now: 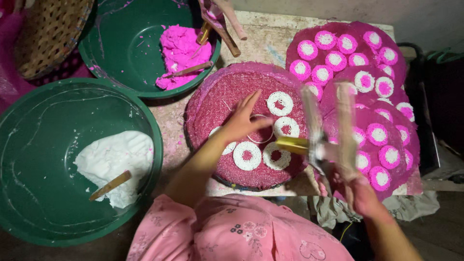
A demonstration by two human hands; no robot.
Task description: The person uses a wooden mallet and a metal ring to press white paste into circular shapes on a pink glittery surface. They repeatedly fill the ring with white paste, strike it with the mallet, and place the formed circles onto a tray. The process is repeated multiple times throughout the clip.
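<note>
Hands over the round pink tray (212, 104)
Left hand (240, 122) lay open, fingers spread, beside white rings (280, 103) — right hand (360, 195) clamped a blurred wooden press (324, 140) past the tray's right rim.

Close head-worn view, straight down, tabletop (263, 36)

Two green basins (145, 72), a woven basket (48, 34) and pink round mats (217, 101) are being carried by the stained counter (270, 41).

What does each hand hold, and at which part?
Right hand grips the wooden press tool by its lower handle ends. Left hand holds nothing; it rests on the pink mat.
</note>
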